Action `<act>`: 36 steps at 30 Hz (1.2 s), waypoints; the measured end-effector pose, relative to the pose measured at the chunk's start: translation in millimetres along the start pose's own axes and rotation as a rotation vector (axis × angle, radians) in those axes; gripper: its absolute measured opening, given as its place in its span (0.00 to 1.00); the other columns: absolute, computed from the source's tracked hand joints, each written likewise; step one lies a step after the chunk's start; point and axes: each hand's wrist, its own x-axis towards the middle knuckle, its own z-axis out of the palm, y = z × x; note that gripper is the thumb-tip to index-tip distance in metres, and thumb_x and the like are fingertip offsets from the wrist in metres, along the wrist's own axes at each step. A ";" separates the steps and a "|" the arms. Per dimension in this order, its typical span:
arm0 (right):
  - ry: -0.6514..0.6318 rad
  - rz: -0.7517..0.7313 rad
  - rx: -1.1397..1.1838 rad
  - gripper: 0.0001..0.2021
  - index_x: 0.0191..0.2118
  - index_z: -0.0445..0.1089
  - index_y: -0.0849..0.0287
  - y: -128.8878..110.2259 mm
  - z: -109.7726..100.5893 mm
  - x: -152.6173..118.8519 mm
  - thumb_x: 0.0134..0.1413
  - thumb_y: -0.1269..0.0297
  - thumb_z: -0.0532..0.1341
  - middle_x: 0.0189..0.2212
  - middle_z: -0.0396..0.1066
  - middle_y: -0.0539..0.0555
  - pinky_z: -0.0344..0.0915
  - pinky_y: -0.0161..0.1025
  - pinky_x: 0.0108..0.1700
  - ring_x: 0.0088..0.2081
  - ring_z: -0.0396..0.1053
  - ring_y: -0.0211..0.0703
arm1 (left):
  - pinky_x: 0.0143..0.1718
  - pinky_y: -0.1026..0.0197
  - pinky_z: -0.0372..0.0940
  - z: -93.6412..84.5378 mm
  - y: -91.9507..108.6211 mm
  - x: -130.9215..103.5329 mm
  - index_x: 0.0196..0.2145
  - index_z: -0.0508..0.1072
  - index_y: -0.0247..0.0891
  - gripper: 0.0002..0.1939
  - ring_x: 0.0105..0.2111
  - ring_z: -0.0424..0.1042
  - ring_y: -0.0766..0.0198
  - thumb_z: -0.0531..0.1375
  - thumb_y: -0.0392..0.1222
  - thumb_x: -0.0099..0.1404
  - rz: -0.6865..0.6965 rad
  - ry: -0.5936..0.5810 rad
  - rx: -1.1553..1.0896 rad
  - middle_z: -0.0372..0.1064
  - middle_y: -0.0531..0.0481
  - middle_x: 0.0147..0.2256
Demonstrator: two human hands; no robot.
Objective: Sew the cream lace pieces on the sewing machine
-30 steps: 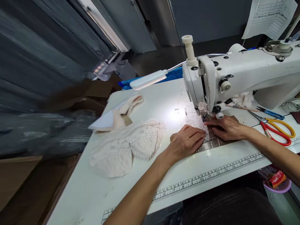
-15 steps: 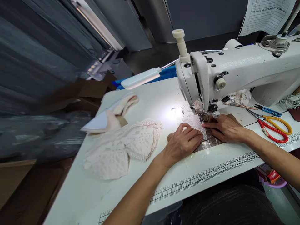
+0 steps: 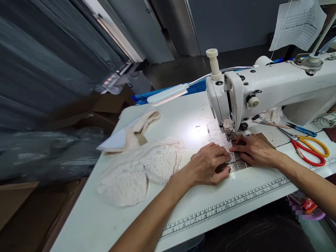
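Under the needle area of a white sewing machine [image 3: 262, 87], a piece of pale pink lace [image 3: 222, 139] lies over a metal plate. My left hand [image 3: 210, 163] rests at the lace's left side, fingertips bent down onto it and thumb spread away toward me. Close to the presser foot, my right hand [image 3: 256, 151] touches the lace's right edge with a stretched index finger, its thumb apart below. Neither hand visibly pinches the cloth. Left of them lies a pile of lace pieces [image 3: 147, 171]. The needle tip is hidden.
Red-and-yellow scissors [image 3: 309, 150] and blue-handled snips [image 3: 304, 130] lie right of my right hand. A lamp [image 3: 168, 94] juts over the table. Folded fabric [image 3: 126, 138] sits at the left back. A printed ruler [image 3: 225, 208] runs along the front edge.
The view has shifted slightly, so the table and machine appear a little lower and to the right. My left thumb has come out from the fingers; my right hand stays beside the presser foot.
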 end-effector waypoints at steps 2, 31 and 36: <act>-0.009 0.001 -0.004 0.18 0.55 0.73 0.55 0.1 0.9 0.2 0.63 0.68 0.56 0.48 0.69 0.62 0.66 0.52 0.49 0.46 0.66 0.50 | 0.40 0.52 0.71 1.2 2.8 -1.8 0.39 0.77 0.35 0.12 0.34 0.75 0.58 0.55 0.40 0.65 -0.002 0.015 0.035 0.76 0.45 0.37; -0.025 0.038 -0.028 0.18 0.56 0.69 0.56 -6.4 0.1 2.0 0.67 0.64 0.50 0.47 0.67 0.62 0.68 0.51 0.48 0.46 0.66 0.51 | 0.49 0.46 0.66 16.9 -1.7 -5.9 0.50 0.69 0.31 0.22 0.41 0.73 0.53 0.53 0.50 0.68 -0.096 -0.013 0.284 0.72 0.37 0.48; -0.022 0.041 -0.105 0.19 0.58 0.67 0.59 -9.2 0.7 4.0 0.66 0.68 0.49 0.46 0.67 0.64 0.69 0.50 0.46 0.44 0.66 0.50 | 0.47 0.46 0.66 16.7 -5.1 -4.6 0.50 0.69 0.31 0.23 0.43 0.73 0.51 0.52 0.53 0.68 -0.126 -0.047 0.269 0.70 0.36 0.50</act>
